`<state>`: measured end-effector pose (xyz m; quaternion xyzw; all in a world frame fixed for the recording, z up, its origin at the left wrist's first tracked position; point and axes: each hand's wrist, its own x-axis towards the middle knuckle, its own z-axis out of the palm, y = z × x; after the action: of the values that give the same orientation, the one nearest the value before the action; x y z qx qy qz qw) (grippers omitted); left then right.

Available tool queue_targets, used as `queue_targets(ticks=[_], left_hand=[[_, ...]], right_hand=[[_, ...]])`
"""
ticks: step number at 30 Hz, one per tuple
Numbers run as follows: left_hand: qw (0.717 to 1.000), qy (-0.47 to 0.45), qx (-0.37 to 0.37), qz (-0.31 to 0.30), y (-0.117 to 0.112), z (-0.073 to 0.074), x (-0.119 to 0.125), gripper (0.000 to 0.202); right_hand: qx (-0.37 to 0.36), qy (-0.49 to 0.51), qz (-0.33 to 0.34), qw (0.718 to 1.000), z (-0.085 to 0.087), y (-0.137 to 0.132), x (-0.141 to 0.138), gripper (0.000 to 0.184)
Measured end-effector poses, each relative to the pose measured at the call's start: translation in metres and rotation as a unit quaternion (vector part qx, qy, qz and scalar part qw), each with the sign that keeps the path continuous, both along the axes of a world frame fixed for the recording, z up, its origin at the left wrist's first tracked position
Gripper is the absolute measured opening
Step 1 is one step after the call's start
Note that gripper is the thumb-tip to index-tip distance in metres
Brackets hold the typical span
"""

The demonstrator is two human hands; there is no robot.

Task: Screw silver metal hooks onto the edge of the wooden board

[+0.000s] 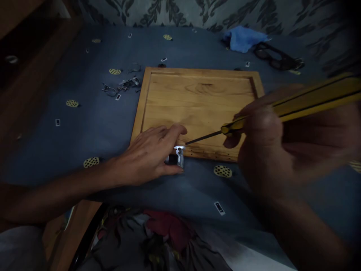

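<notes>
A framed wooden panel (180, 109), like a small cabinet door, lies flat on the blue cloth. At its near edge sits a shiny metal hinge (179, 152). My left hand (149, 152) lies over the panel's near left corner, its thumb against the hinge's near end and its curled fingers above it. My right hand (267, 150), closed, grips a yellow-handled screwdriver (310, 99). The screwdriver's thin dark shaft points left, with the tip just right of the hinge; I cannot tell whether it touches the wood. Small dark holes run along the panel's near edge.
Loose metal hardware (128, 84) lies left of the panel. At the back right are a blue cloth (245, 38) and black-framed glasses (278, 56). A patterned blue sheet (93, 131) covers the surface. Wooden furniture (36, 56) stands on the left.
</notes>
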<state>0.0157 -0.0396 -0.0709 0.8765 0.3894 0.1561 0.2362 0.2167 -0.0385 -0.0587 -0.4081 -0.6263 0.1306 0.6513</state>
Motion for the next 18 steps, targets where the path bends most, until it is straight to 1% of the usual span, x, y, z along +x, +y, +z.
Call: queue_targets(ticks=[3, 6, 11, 15, 18], left_hand=[[1.000, 0.008, -0.001, 0.002, 0.0004, 0.0005, 0.0005, 0.071], [1.000, 0.009, -0.005, 0.005, 0.0007, 0.0014, 0.0013, 0.070], [1.000, 0.000, -0.018, 0.009, 0.0007, 0.0016, 0.0019, 0.067], [1.000, 0.003, -0.019, 0.005, 0.0011, 0.0032, 0.0032, 0.068], [1.000, 0.005, -0.025, 0.009, 0.0011, 0.0049, 0.0039, 0.069]], right_hand=[[-0.027, -0.036, 0.053, 0.998, -0.0001, -0.0004, 0.0036, 0.015], [-0.049, -0.043, 0.060, 0.996, -0.0008, -0.0018, 0.0046, 0.016], [-0.058, -0.037, 0.084, 0.994, -0.0011, -0.0017, 0.0017, 0.018], [-0.073, -0.048, 0.091, 0.992, -0.0019, 0.0003, 0.0018, 0.023], [-0.068, -0.061, 0.094, 0.991, -0.0013, 0.0009, 0.0030, 0.026]])
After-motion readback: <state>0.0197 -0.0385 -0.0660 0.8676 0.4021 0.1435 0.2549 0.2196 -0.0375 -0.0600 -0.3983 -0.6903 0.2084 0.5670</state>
